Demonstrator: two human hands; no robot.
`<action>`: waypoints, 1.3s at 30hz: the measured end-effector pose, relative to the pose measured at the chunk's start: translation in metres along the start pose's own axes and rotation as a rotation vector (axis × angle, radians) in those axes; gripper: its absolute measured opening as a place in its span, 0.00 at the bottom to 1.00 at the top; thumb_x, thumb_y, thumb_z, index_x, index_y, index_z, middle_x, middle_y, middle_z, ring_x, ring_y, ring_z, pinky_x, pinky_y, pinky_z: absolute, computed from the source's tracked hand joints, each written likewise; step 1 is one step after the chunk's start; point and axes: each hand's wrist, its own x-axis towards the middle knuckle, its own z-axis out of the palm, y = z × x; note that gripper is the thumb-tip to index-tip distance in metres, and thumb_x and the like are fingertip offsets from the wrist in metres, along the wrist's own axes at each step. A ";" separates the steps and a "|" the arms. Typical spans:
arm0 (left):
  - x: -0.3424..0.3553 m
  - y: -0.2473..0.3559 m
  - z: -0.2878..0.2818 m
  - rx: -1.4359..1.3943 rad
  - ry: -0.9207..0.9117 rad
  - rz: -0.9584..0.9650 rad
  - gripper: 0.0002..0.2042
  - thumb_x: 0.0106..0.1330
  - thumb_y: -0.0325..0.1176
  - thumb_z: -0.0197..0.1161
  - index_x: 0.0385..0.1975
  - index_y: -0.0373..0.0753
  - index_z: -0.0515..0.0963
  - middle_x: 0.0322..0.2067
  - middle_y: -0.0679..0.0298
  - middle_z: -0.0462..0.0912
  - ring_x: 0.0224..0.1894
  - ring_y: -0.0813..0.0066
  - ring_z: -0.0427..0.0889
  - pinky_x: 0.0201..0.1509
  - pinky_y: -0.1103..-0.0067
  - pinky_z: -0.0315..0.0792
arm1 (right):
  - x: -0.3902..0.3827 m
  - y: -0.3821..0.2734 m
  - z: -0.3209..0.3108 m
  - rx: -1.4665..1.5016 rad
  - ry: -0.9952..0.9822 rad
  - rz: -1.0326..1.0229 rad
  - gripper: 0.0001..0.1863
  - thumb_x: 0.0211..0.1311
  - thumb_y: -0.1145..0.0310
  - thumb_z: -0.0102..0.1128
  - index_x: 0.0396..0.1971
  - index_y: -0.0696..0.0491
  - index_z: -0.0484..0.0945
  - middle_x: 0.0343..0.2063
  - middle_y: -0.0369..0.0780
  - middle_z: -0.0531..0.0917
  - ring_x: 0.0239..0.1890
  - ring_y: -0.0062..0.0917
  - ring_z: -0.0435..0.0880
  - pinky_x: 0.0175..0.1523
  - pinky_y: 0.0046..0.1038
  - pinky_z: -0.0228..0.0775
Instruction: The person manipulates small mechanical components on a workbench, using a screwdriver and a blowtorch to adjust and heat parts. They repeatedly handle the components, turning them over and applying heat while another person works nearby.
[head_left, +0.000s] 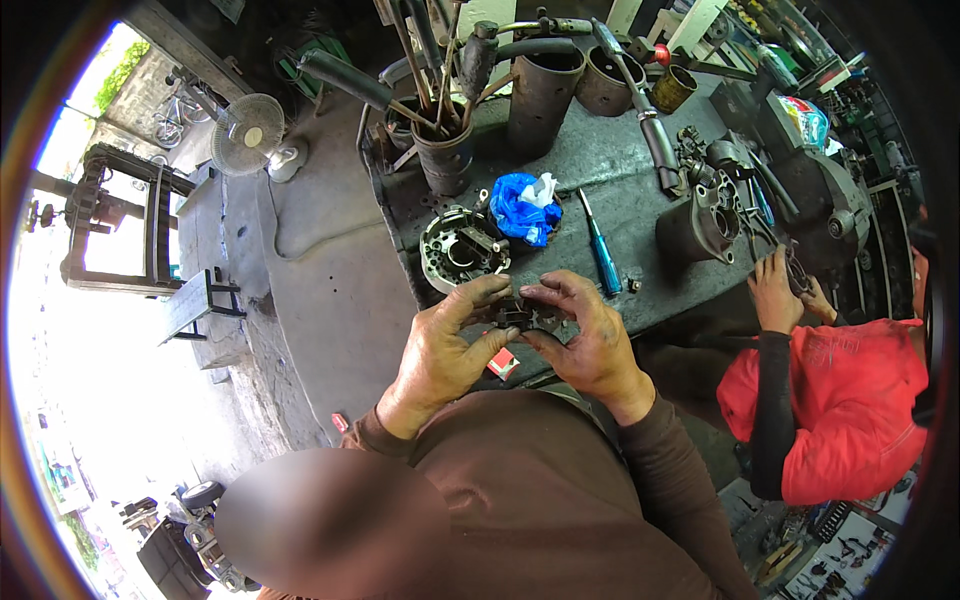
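Close to my body, at the bench's near edge, a small dark metal part [514, 316] is pinched between the fingertips of both hands. My left hand [440, 345] grips its left side and my right hand [592, 345] its right; the fingers cover much of it, so its exact kind is unclear. Just beyond my left fingers lies a round, open metal housing [432, 252] with parts inside. Behind my hands sits a crumpled blue plastic bag [520, 208] with something white in it. A screwdriver [604, 258] with a teal handle rests to the right. Below the held part is a small red-and-white box [503, 363].
Along the bench's [610, 180] back stand a can [443, 165] of hammers and rods, and a tall dark cylinder [540, 105]. A long-handled tool [655, 140] and a cylindrical metal housing [695, 225] lie farther right. A co-worker in red [850, 400] handles a part there. A fan [248, 135] stands left.
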 end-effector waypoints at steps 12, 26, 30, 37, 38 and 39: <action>0.005 0.006 -0.011 0.205 -0.131 0.075 0.15 0.63 0.22 0.74 0.50 0.31 0.83 0.50 0.54 0.88 0.51 0.65 0.89 0.55 0.72 0.83 | 0.006 -0.003 0.001 -0.009 -0.010 -0.027 0.30 0.57 0.74 0.78 0.58 0.59 0.73 0.49 0.49 0.86 0.54 0.41 0.89 0.56 0.35 0.84; 0.001 -0.044 -0.017 -0.177 -0.063 -0.416 0.13 0.67 0.19 0.70 0.49 0.29 0.78 0.43 0.61 0.85 0.46 0.80 0.83 0.51 0.78 0.80 | 0.018 0.009 0.007 -0.107 -0.161 -0.016 0.36 0.54 0.71 0.78 0.63 0.60 0.72 0.57 0.52 0.81 0.58 0.51 0.82 0.63 0.42 0.77; -0.007 -0.046 -0.030 -0.294 0.140 -0.298 0.12 0.67 0.20 0.70 0.48 0.30 0.78 0.38 0.63 0.85 0.42 0.81 0.82 0.45 0.80 0.79 | 0.017 0.002 -0.024 -0.190 -0.010 0.085 0.31 0.58 0.69 0.77 0.60 0.58 0.76 0.55 0.50 0.83 0.55 0.43 0.85 0.60 0.39 0.78; -0.006 -0.032 -0.058 0.038 0.306 -0.135 0.13 0.64 0.24 0.74 0.43 0.31 0.78 0.38 0.61 0.85 0.40 0.74 0.83 0.51 0.76 0.79 | 0.027 -0.009 -0.052 -0.253 0.100 0.145 0.15 0.64 0.73 0.71 0.49 0.60 0.82 0.40 0.44 0.88 0.42 0.32 0.88 0.49 0.32 0.80; -0.004 -0.030 -0.057 0.040 0.306 -0.096 0.13 0.63 0.24 0.74 0.43 0.30 0.78 0.39 0.60 0.85 0.41 0.73 0.83 0.52 0.75 0.79 | 0.030 -0.011 -0.045 -0.262 0.045 0.110 0.15 0.64 0.73 0.71 0.48 0.60 0.82 0.40 0.44 0.87 0.41 0.33 0.88 0.49 0.32 0.80; -0.001 -0.029 -0.055 0.044 0.307 -0.036 0.13 0.63 0.24 0.74 0.43 0.30 0.78 0.39 0.60 0.84 0.42 0.72 0.83 0.52 0.75 0.79 | 0.032 -0.012 -0.037 -0.272 0.000 0.072 0.15 0.63 0.73 0.71 0.47 0.60 0.82 0.40 0.44 0.87 0.41 0.34 0.88 0.49 0.32 0.80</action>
